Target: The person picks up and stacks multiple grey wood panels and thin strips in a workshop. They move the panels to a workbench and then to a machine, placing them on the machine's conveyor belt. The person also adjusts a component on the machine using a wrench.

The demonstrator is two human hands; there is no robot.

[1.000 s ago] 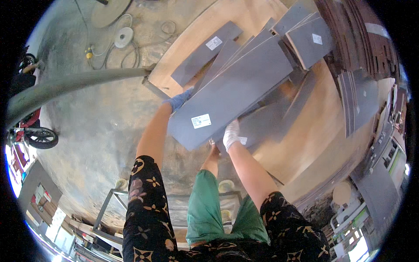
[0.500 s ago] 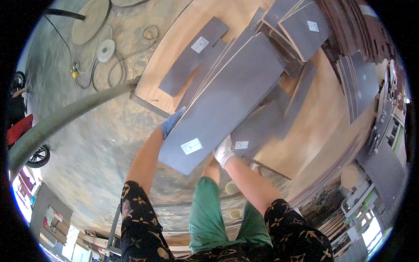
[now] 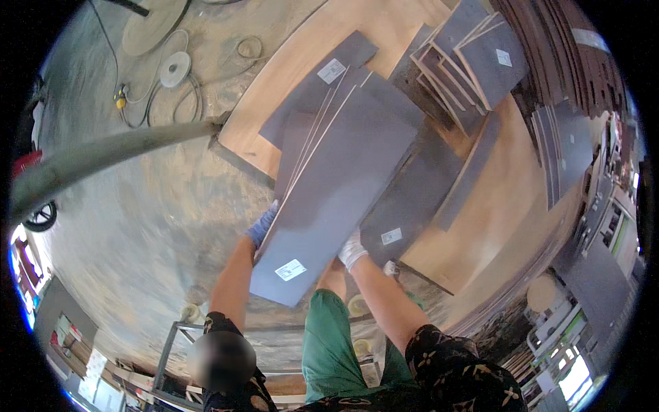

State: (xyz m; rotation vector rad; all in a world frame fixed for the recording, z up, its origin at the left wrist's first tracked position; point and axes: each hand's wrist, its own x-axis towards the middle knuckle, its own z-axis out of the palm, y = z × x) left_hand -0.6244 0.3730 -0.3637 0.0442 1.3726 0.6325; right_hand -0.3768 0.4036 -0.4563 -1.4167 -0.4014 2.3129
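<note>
A long grey panel (image 3: 340, 199) with a small white label near its close end lies tilted over a heap of similar grey panels. My left hand (image 3: 263, 224), in a blue glove, grips the panel's left long edge. My right hand (image 3: 352, 250), in a white glove, grips its right edge near the close corner. The heap rests on a pale wooden board (image 3: 384, 31) that serves as a worktop.
More grey panels (image 3: 480, 65) are stacked at the back right, and others (image 3: 566, 147) lean at the far right. A thick grey pipe (image 3: 103, 154) crosses the concrete floor on the left, with coiled cable (image 3: 171, 75) beyond it. A metal frame (image 3: 171, 350) stands by my legs.
The held panel has been drawn toward me and to the left, off the heap; its labelled end now hangs past the board's edge. Both hands have kept their grip.
</note>
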